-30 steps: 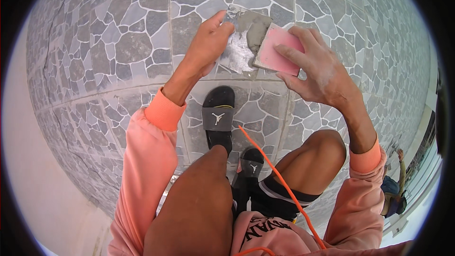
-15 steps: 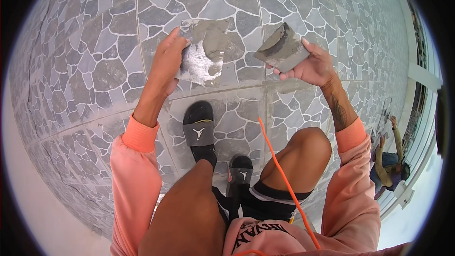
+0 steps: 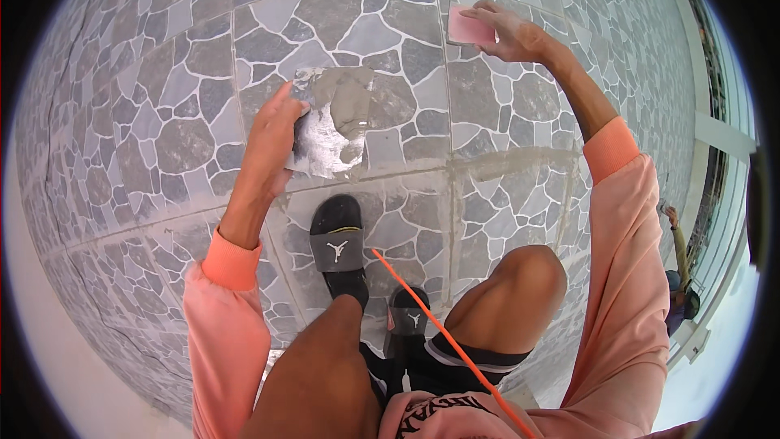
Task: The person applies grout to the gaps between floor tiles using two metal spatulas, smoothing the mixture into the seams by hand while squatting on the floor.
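My left hand point(image 3: 274, 132) grips the edge of a square metal plate point(image 3: 329, 142), which carries a smeared mound of wet gray mortar point(image 3: 341, 96). My right hand point(image 3: 516, 36) is stretched out to the upper right, closed on a square float with a pink face point(image 3: 467, 24), held at a tile joint point(image 3: 444, 73) on the stone-patterned tiled floor point(image 3: 195, 130). A band of gray filler point(image 3: 508, 160) is smeared along the crosswise joint below that hand.
My feet in dark slides point(image 3: 336, 236) and my bent knee point(image 3: 528, 284) are below the plate. A co-worker point(image 3: 676, 276) is at the far right near a pale railing point(image 3: 719, 134). A pale plain surface point(image 3: 65, 333) borders the tiles at the left.
My right hand has turned the float pink side up and moved it upward, away from the plate. My left hand has moved left and downward with the plate.
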`<state>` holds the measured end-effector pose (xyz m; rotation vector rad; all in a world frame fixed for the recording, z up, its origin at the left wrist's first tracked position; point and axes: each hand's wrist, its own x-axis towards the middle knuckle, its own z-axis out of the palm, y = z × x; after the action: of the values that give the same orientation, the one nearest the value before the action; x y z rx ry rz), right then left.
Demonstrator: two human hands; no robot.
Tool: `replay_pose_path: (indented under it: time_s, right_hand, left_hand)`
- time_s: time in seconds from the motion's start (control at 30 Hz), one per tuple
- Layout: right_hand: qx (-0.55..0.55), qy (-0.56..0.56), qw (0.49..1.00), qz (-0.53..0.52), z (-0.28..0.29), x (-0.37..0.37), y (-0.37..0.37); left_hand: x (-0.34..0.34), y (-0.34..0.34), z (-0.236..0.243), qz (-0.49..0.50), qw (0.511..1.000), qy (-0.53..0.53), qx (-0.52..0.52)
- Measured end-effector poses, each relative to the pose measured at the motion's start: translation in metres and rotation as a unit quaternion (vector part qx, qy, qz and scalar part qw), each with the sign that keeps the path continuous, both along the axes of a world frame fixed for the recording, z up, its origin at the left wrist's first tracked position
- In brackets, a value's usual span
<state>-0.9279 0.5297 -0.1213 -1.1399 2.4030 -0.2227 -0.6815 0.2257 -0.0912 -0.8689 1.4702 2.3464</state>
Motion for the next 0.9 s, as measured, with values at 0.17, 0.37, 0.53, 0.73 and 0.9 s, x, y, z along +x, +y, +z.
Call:
replay_pose_path:
  time_s: [0.17,0.37,0.53,0.73,0.9]
  right_hand:
    - [0.001,0.129,0.983,0.132,-0.041,-0.051,-0.002]
    - [0.016,0.137,0.983,0.123,-0.064,-0.065,-0.012]
    - [0.055,0.142,0.980,0.129,-0.069,-0.069,-0.021]
    - [0.262,0.166,0.941,0.139,-0.038,-0.061,-0.056]
    - [0.087,0.194,0.968,0.132,-0.070,-0.054,-0.016]
  left_hand:
    - [0.007,-0.001,-0.007,0.024,0.999,-0.045,-0.011]
    - [0.022,-0.017,-0.011,0.001,1.000,-0.017,0.012]
    - [0.023,-0.021,-0.015,0.025,0.999,-0.035,0.009]
    - [0.028,-0.027,-0.015,0.032,0.999,-0.044,-0.002]
    - [0.017,-0.017,-0.008,0.031,0.999,-0.038,0.017]
